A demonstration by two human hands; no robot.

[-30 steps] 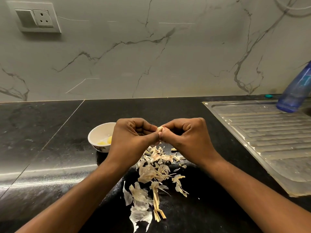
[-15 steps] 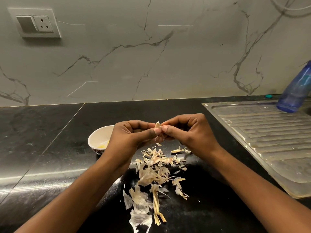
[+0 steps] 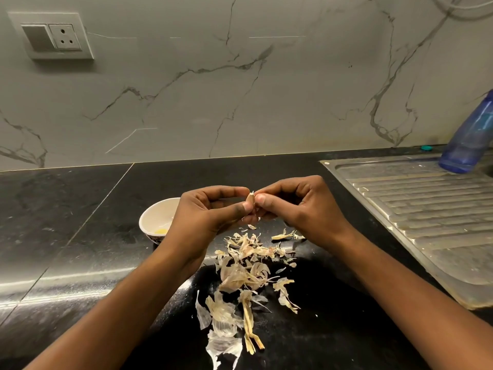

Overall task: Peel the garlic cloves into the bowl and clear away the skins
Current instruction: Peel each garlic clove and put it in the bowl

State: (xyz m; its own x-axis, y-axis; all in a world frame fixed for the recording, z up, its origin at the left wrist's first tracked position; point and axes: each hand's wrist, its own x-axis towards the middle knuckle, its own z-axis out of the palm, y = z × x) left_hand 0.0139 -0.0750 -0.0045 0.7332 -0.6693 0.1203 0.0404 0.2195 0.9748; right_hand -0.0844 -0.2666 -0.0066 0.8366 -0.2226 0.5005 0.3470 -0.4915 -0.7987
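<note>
While the small tan garlic clove is pinched upright between the two hands at the centre of the frame, raised above the worktop, its safety depends on a very small contact area. The left hand grips its lower part between thumb and forefinger, and the right hand nips the tip or a flap of skin at the top with thumb and forefinger; neither hand is relaxed, and how much skin remains on the clove cannot be told. Should the right hand pull hard while the left grip is light, the clove would probably slip and drop into the heap of pale papery garlic skins directly below, where a clove of the same colour is hard to spot and could get swept off with the waste. The small white ceramic bowl, sitting left of centre and partly hidden behind the left wrist, holds something yellowish at its bottom; because it is off to the side and not under the hands, a released clove would likely miss it. Loose flakes could also drift into the bowl if the wrist brushes the heap. Skins lie scattered over the glossy black stone countertop toward the lower edge, so a careless sweep might push them off the front. Farther right, the ribbed steel drainboard and blue plastic bottle stand well apart from the work.
</note>
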